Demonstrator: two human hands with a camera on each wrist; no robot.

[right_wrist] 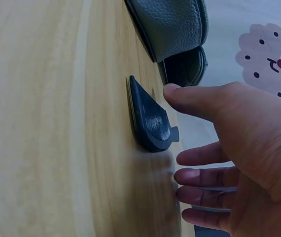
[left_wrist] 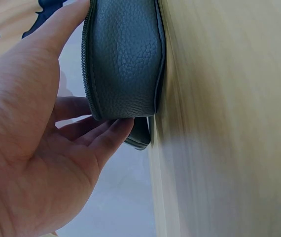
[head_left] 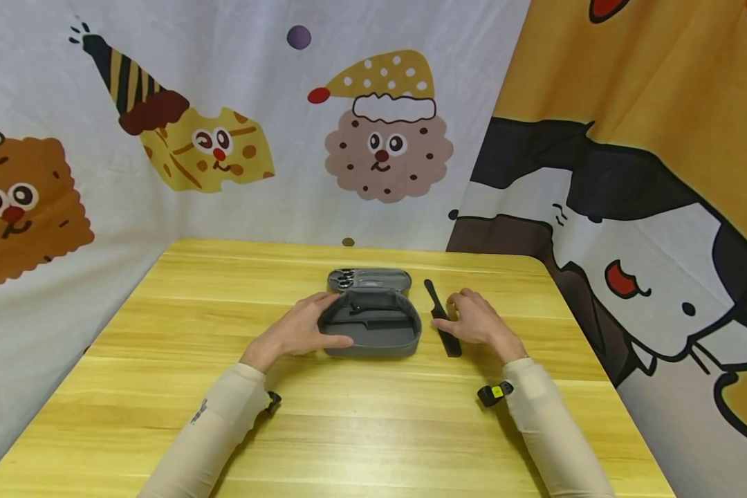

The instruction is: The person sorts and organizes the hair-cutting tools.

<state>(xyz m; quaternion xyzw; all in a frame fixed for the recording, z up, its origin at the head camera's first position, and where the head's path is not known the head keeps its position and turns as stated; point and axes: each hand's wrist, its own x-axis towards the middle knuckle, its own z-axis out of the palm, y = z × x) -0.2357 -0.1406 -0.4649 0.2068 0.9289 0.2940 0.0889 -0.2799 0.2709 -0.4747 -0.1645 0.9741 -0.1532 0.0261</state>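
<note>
at the left we see a white curtain [head_left: 243,62] printed with biscuit and cheese figures, hanging past the left and far edges of the wooden tabletop [head_left: 137,387]. next comes a beige left sleeve [head_left: 218,408] with a black wrist device [head_left: 274,402] near its cuff. the left hand [head_left: 299,325] grips the left end of the grey case [head_left: 373,351], thumb over the rim and fingers round behind. the case sits open about midway between the tabletop's left and right edges, short of the far edge. in it we see a dark comb-like tool [head_left: 380,324] and a smaller dark item that we cannot make out. its lid [head_left: 386,282] lies folded back towards the far edge, with silver scissors [head_left: 346,277] at its left end. just right of the case, the black comb [head_left: 438,312] lies on the tabletop, its handle pointing towards the far edge. the right hand [head_left: 476,320] is beside it, fingers loose and gripping nothing; its thumb reaches over the comb, and we cannot tell whether it touches. beyond the right edge hangs an orange curtain [head_left: 678,90] with a black-and-white animal.
</note>
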